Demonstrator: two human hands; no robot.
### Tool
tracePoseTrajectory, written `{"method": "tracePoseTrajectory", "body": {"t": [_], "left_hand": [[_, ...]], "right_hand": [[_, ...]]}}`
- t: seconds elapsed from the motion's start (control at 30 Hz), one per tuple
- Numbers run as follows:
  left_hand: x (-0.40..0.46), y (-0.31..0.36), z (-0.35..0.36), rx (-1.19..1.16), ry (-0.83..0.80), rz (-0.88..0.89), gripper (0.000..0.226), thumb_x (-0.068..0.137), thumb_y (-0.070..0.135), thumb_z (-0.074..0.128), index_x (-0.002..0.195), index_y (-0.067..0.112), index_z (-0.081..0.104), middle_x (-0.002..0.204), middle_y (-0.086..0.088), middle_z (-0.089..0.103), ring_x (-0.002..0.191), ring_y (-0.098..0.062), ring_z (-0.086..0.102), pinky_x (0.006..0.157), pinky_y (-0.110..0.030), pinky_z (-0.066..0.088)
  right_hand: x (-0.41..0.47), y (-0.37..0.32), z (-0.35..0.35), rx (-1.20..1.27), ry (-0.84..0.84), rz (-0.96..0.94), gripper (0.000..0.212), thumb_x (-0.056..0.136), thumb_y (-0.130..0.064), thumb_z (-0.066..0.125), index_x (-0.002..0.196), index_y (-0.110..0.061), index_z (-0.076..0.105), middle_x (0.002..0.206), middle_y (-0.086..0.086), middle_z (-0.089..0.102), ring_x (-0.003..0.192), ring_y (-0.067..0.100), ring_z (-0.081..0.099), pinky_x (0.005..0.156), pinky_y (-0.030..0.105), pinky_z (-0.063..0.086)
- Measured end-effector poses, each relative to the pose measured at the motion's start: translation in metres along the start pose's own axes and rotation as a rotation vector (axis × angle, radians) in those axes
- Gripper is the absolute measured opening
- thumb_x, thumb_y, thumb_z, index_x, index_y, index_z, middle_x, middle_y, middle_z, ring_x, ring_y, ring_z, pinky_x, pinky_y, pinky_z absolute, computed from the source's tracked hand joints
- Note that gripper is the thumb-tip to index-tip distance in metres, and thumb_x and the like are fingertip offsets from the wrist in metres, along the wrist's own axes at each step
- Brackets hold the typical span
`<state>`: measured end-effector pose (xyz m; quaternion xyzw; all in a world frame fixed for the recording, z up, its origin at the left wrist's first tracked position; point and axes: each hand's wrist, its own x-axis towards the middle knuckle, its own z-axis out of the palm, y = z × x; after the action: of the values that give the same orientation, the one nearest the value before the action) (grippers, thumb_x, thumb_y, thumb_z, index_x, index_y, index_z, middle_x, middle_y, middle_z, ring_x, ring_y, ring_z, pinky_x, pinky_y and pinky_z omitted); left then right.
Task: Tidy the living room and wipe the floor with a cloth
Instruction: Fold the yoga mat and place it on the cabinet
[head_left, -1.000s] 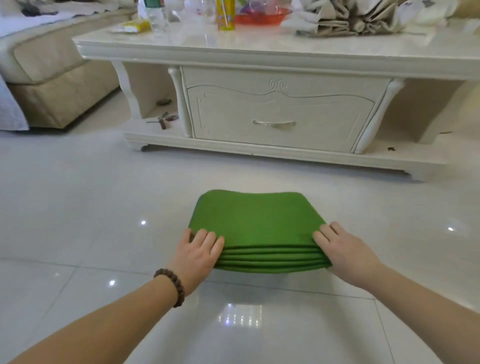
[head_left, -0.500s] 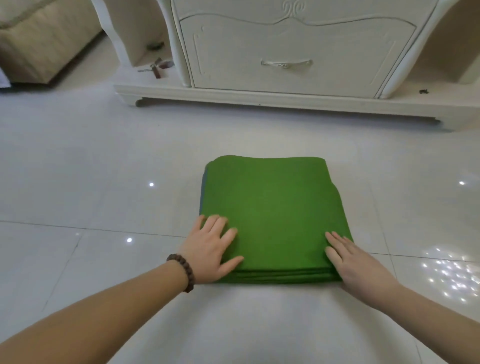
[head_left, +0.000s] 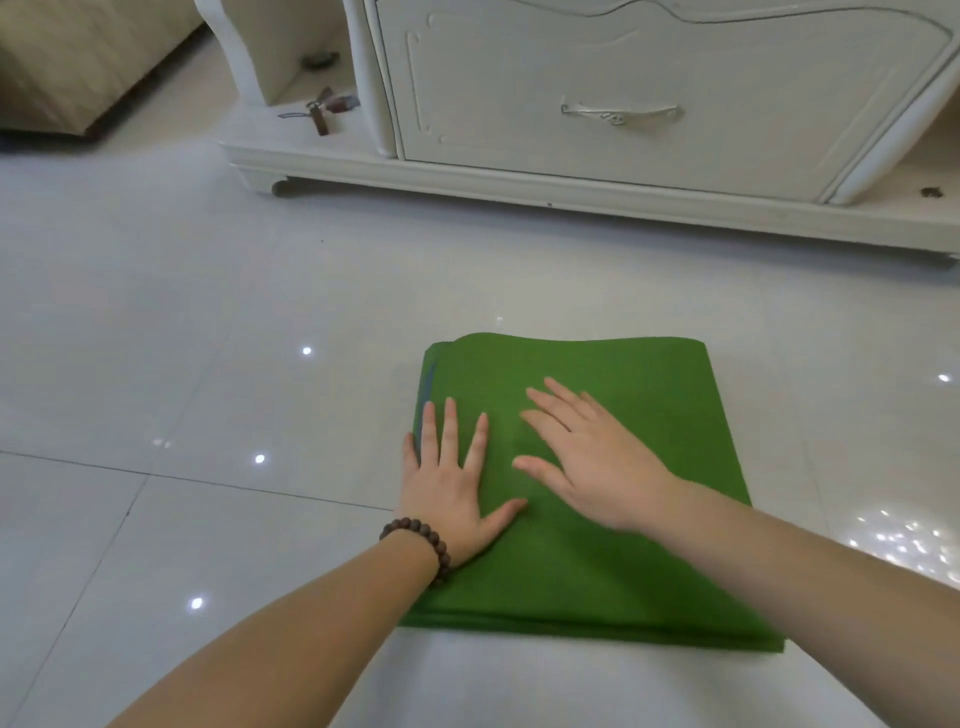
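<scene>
Both palms lie flat with fingers spread, gripping nothing: the left hand (head_left: 451, 486) presses the near-left part of the cloth (head_left: 613, 561), and the right hand (head_left: 592, 462) sits just beside it toward the middle, slightly blurred, so I cannot tell whether it bears full weight or only skims the top. A bead bracelet (head_left: 421, 545) circles the left wrist. The cloth is green, folded into several layers, and lies flat on the floor (head_left: 182, 364) in front of the table (head_left: 519, 182), well short of its base.

This looks like the wiping step. To do it well, weight should go down through both palms evenly so the whole pad stays in contact, and the push should run in straight, overlapping strokes. The layers at the left edge look a little loose; uneven pressure could make them slide apart or bunch. The glossy tiles should let the pad glide easily.
</scene>
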<state>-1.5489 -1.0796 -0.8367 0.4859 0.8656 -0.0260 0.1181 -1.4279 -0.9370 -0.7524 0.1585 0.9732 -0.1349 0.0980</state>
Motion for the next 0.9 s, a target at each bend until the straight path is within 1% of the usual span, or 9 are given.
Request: {"method": "tracePoseTrajectory", "body": {"t": [0.1, 0.2, 0.33, 0.4, 0.47, 0.6, 0.7, 0.77, 0.9], "left_hand": [[0.003, -0.001, 0.0, 0.003, -0.033, 0.012, 0.101, 0.076, 0.086, 0.007, 0.153, 0.023, -0.01, 0.157, -0.019, -0.017, 0.141, -0.039, -0.026, 0.115, -0.06, 0.003], [0.005, -0.004, 0.001, -0.017, 0.004, 0.009, 0.101, 0.077, 0.086, 0.011, 0.154, 0.022, 0.003, 0.158, -0.023, -0.007, 0.144, -0.04, -0.018, 0.114, -0.061, 0.006], [0.008, -0.007, 0.005, -0.045, -0.001, 0.001, 0.1, 0.077, 0.085, 0.014, 0.154, 0.024, 0.001, 0.158, -0.021, -0.011, 0.143, -0.038, -0.02, 0.114, -0.061, 0.006], [0.008, -0.007, 0.004, -0.041, 0.006, 0.004, 0.099, 0.077, 0.085, 0.013, 0.153, 0.023, -0.004, 0.158, -0.019, -0.013, 0.144, -0.038, -0.019, 0.114, -0.061, 0.007], [0.005, -0.008, 0.005, -0.039, 0.011, -0.002, 0.099, 0.078, 0.085, 0.011, 0.153, 0.023, -0.007, 0.158, -0.018, -0.014, 0.144, -0.037, -0.02, 0.114, -0.061, 0.008], [0.007, -0.01, 0.006, -0.052, 0.036, -0.022, 0.097, 0.078, 0.085, 0.006, 0.153, 0.024, -0.005, 0.158, -0.016, -0.013, 0.145, -0.034, -0.018, 0.115, -0.06, 0.012], [0.006, -0.007, 0.006, -0.033, 0.022, -0.015, 0.095, 0.077, 0.085, 0.002, 0.151, 0.026, -0.011, 0.158, -0.015, -0.018, 0.144, -0.033, -0.023, 0.116, -0.058, 0.011], [0.007, -0.007, 0.006, -0.027, 0.035, -0.022, 0.094, 0.078, 0.084, 0.001, 0.151, 0.027, -0.011, 0.158, -0.015, -0.017, 0.144, -0.032, -0.023, 0.116, -0.058, 0.01], [0.006, -0.008, 0.004, -0.037, 0.043, -0.021, 0.092, 0.08, 0.083, 0.006, 0.154, 0.027, -0.002, 0.16, -0.014, -0.008, 0.146, -0.033, -0.015, 0.116, -0.057, 0.013]], "right_hand": [[0.085, -0.016, 0.008, -0.012, -0.061, -0.136, 0.072, 0.092, -0.062, 0.011, 0.152, -0.025, 0.003, 0.159, -0.007, -0.011, 0.143, 0.01, -0.019, 0.118, 0.046, -0.007], [0.139, -0.02, 0.033, 0.027, -0.1, -0.008, 0.066, 0.096, -0.059, 0.01, 0.152, -0.026, -0.004, 0.159, -0.006, -0.013, 0.144, 0.012, -0.018, 0.117, 0.05, -0.01], [0.154, -0.021, 0.043, 0.061, -0.122, 0.029, 0.062, 0.097, -0.057, 0.01, 0.152, -0.029, 0.0, 0.159, -0.01, -0.008, 0.145, 0.011, -0.014, 0.116, 0.05, -0.011], [0.15, -0.012, 0.023, 0.176, -0.2, 0.0, 0.06, 0.098, -0.055, 0.011, 0.152, -0.029, 0.002, 0.159, -0.009, -0.008, 0.146, 0.012, -0.012, 0.117, 0.049, -0.009], [0.131, 0.011, 0.005, 0.116, -0.163, 0.008, 0.063, 0.096, -0.058, 0.01, 0.151, -0.031, -0.002, 0.158, -0.006, -0.013, 0.145, 0.014, -0.015, 0.118, 0.049, -0.007], [0.056, 0.091, 0.001, -0.236, 0.107, 0.378, 0.069, 0.091, -0.065, 0.0, 0.148, -0.029, -0.015, 0.153, 0.004, -0.027, 0.141, 0.022, -0.028, 0.114, 0.053, -0.014], [0.027, 0.125, 0.021, -0.144, -0.006, 0.612, 0.076, 0.086, -0.071, -0.003, 0.148, -0.029, -0.017, 0.155, 0.008, -0.026, 0.142, 0.024, -0.026, 0.116, 0.054, -0.01], [0.028, 0.135, 0.038, -0.05, -0.019, 0.621, 0.078, 0.084, -0.072, -0.003, 0.149, -0.03, -0.015, 0.157, 0.009, -0.02, 0.144, 0.024, -0.02, 0.118, 0.052, -0.002], [0.031, 0.142, 0.027, 0.04, -0.104, 0.575, 0.076, 0.088, -0.071, 0.007, 0.15, -0.032, -0.012, 0.157, 0.01, -0.019, 0.145, 0.024, -0.018, 0.118, 0.051, -0.002]]}}
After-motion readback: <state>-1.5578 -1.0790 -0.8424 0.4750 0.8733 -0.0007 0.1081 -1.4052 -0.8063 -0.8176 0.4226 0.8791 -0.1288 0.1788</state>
